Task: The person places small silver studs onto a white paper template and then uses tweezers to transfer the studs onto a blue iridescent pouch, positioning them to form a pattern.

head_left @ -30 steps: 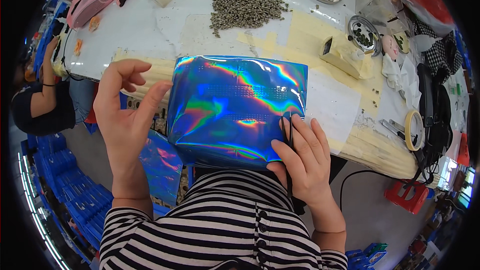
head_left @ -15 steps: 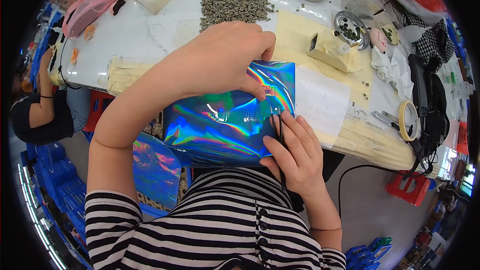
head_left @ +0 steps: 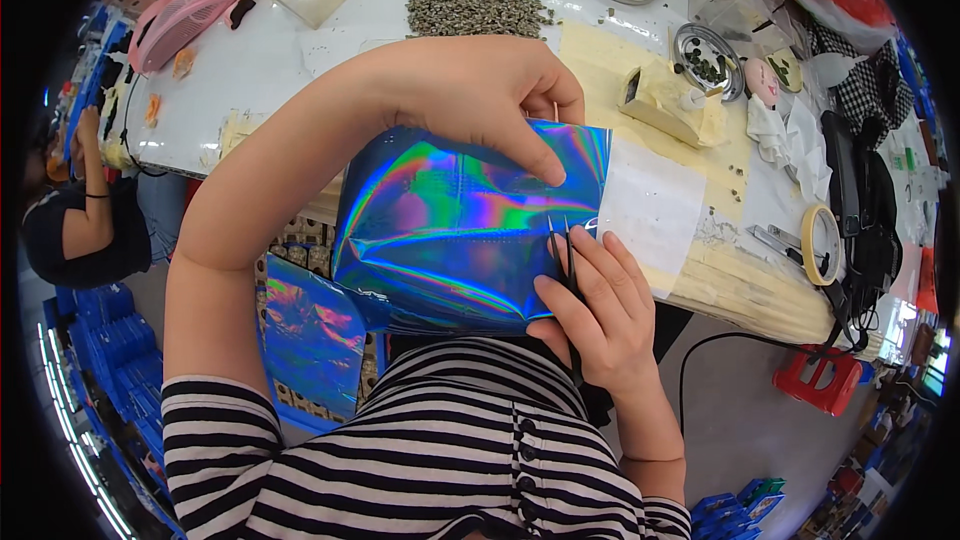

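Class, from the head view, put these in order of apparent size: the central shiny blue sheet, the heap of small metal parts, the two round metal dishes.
1. Central shiny blue sheet
2. Heap of small metal parts
3. Upper dish and lower dish: too alike to rank

No word, number, label or sign can be read at a white-topped worktable [head_left: 280,50]. Faint rows of tiny marks on the iridescent blue film [head_left: 470,270] resolve into no legible characters, and any print on the red panel [head_left: 927,290] near the right rim is too small to make out.
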{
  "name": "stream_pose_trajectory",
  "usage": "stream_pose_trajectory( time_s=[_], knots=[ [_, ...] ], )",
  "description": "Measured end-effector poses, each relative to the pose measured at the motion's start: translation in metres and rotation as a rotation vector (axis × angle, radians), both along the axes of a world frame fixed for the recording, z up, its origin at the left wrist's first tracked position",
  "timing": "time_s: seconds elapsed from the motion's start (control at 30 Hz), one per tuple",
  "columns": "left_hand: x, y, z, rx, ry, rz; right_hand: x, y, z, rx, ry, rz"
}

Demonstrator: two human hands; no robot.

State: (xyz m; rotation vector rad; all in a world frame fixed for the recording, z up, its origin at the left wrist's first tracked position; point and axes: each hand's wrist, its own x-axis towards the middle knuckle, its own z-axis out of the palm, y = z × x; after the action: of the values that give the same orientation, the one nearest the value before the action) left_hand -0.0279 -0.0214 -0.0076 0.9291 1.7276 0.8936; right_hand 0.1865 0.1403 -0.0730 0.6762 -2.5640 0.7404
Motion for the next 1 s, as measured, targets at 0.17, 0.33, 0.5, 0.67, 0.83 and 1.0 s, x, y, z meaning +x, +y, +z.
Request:
stream_pose_trajectory(
  time_s=[0.17, 0.33, 0.5, 0.67, 0.83, 1.0],
  knots=[
    [-0.003, 0.005, -0.006, 0.018, -0.167, -0.009, -0.005, 0.003, 0.004, -0.119, -0.025, 0.021],
    [0.001, 0.002, -0.012, 0.053, -0.239, 0.049, -0.004, -0.005, 0.008, -0.439, -0.109, -0.152],
    [0.001, -0.001, -0.013, 0.08, -0.224, 0.058, -0.008, -0.002, 0.017, -0.48, -0.129, -0.263],
    [0.003, -0.001, -0.013, 0.085, -0.236, 0.075, -0.013, -0.011, 0.018, -0.576, -0.14, -0.328],
    [0.003, -0.002, -0.016, 0.109, -0.251, 0.079, -0.015, -0.021, 0.004, -0.834, -0.105, -0.317],
    [0.003, -0.003, -0.016, 0.096, -0.246, 0.086, -0.018, -0.021, 0.003, -0.802, -0.102, -0.326]
  ],
)
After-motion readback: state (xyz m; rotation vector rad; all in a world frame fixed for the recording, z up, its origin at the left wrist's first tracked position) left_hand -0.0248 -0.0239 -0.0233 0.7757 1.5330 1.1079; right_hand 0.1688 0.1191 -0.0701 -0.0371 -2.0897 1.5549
